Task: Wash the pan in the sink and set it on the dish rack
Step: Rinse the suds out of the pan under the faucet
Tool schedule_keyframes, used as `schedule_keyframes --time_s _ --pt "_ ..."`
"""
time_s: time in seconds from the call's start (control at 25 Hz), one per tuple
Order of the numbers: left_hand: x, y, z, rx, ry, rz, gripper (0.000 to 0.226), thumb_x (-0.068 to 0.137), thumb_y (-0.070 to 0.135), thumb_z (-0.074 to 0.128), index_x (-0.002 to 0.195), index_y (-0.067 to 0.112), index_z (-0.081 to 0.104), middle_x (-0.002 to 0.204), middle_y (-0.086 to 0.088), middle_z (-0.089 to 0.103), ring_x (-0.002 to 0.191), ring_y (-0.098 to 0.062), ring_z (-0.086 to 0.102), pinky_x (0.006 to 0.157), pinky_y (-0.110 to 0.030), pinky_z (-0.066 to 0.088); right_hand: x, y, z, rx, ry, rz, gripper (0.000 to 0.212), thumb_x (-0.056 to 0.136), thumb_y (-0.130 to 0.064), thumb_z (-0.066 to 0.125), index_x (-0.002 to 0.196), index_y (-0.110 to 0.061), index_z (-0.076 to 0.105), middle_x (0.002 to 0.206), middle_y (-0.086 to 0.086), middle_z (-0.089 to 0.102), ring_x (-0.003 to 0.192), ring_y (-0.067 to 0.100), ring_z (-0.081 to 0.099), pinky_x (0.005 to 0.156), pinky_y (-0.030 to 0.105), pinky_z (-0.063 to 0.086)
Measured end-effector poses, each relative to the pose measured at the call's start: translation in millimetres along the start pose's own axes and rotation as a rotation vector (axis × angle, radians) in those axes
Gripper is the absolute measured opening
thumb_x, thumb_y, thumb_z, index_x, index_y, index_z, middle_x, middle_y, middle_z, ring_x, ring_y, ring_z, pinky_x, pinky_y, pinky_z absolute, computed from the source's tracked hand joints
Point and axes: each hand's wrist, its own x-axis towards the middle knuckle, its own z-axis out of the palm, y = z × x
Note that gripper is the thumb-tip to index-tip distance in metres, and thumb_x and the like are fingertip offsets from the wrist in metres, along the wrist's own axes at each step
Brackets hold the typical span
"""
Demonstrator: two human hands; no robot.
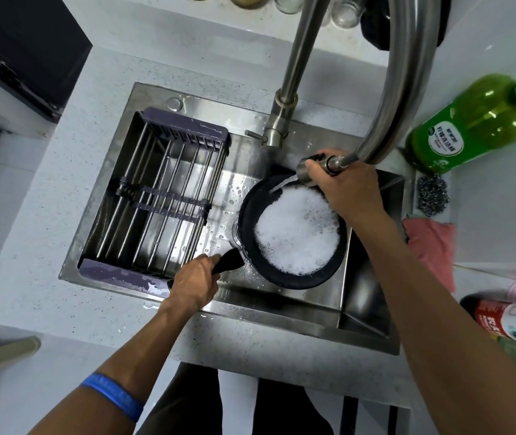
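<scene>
A black pan sits in the right half of the steel sink, its inside filled with white foam. My left hand grips the pan's black handle at the sink's front. My right hand holds the pull-out faucet spray head just above the pan's far rim. A stream of water runs from the head into the foam. The dish rack, metal bars with purple ends, spans the sink's left half and holds nothing.
The faucet base and its hose arch stand behind the sink. On the right counter are a green detergent bottle, a steel scourer, a pink cloth and a red-labelled bottle. Glass jars line the back wall.
</scene>
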Motion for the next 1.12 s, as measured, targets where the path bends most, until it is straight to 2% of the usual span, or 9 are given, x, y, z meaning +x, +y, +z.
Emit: schedule_keyframes --time_s 0.08,0.16,0.24,0.32,0.44,0.64,0.84,0.96,1.12 --pt "-1 1 -1 0.015 -0.003 0.017 0.027 0.092 0.023 0.059 0.119 0.021 0.057 0.086 0.006 0.052 0.073 -0.012 0.051 0.067 -0.024 0.04 0 3 -11 -0.114 0.015 -0.019 0.03 0.087 -0.037 0.067 0.063 -0.02 0.06 0.057 -0.01 0.057 0.054 -0.001 0.054 0.053 0.006 0.033" --pt "-1 2 -2 0.008 0.003 0.024 0.023 0.091 0.022 0.059 0.115 0.022 0.058 0.086 0.006 0.054 0.072 -0.013 0.053 0.065 -0.024 0.041 1 12 -21 -0.253 0.049 -0.035 0.039 0.088 -0.042 0.064 0.059 -0.018 0.056 0.055 -0.005 0.055 0.051 0.005 0.05 0.051 0.011 0.031" --pt "-2 3 -4 0.003 0.005 0.027 0.021 0.091 0.022 0.06 0.112 0.022 0.058 0.085 0.006 0.055 0.072 -0.013 0.055 0.065 -0.025 0.042 3 20 -33 -0.34 0.06 -0.004 0.043 0.088 -0.046 0.064 0.061 -0.013 0.061 0.06 0.005 0.059 0.059 0.02 0.055 0.055 0.028 0.039" --pt "-2 4 -5 0.011 0.004 0.031 0.02 0.091 0.022 0.06 0.111 0.022 0.058 0.084 0.005 0.054 0.071 -0.014 0.054 0.065 -0.026 0.042 5 27 -46 -0.38 0.04 0.031 0.041 0.085 -0.05 0.063 0.068 -0.013 0.066 0.067 0.007 0.063 0.065 0.026 0.059 0.06 0.033 0.047" --pt "-2 5 -5 0.012 0.002 0.03 0.022 0.091 0.02 0.06 0.113 0.022 0.059 0.084 0.006 0.053 0.071 -0.013 0.052 0.065 -0.024 0.04 1 31 -63 -0.486 -0.018 0.023 0.038 0.086 -0.048 0.061 0.069 -0.015 0.067 0.068 0.003 0.063 0.067 0.024 0.06 0.062 0.033 0.047" --pt "-2 5 -6 0.004 -0.001 0.017 0.024 0.091 0.02 0.06 0.115 0.021 0.059 0.082 0.007 0.054 0.07 -0.013 0.053 0.064 -0.025 0.04 -17 30 -80 -0.589 -0.14 0.101 0.041 0.082 -0.046 0.062 0.055 -0.016 0.053 0.059 0.0 0.054 0.061 0.022 0.057 0.054 0.03 0.038" --pt "-3 6 -7 -0.009 0.0 -0.003 0.026 0.093 0.022 0.057 0.119 0.019 0.06 0.085 0.002 0.06 0.072 -0.016 0.056 0.065 -0.026 0.041 -44 22 -75 -0.48 -0.301 0.184 0.043 0.084 -0.048 0.066 0.055 -0.017 0.057 0.058 -0.001 0.059 0.058 0.016 0.059 0.055 0.028 0.04" --pt "-5 7 -8 0.003 -0.004 -0.005 0.027 0.092 0.022 0.058 0.119 0.018 0.06 0.087 0.001 0.063 0.071 -0.015 0.055 0.065 -0.026 0.042 -54 10 -70 -0.423 -0.319 0.199 0.043 0.085 -0.044 0.068 0.056 -0.014 0.057 0.062 0.004 0.062 0.062 0.019 0.061 0.06 0.029 0.046" --pt "-3 28 -10 0.211 -0.017 -0.004 0.028 0.089 0.025 0.058 0.114 0.012 0.055 0.102 -0.005 0.064 0.092 -0.023 0.062 0.084 -0.035 0.049 -56 0 -59 -0.375 -0.309 0.223 0.043 0.084 -0.047 0.067 0.059 -0.013 0.06 0.063 0.002 0.065 0.064 0.019 0.063 0.064 0.031 0.051"
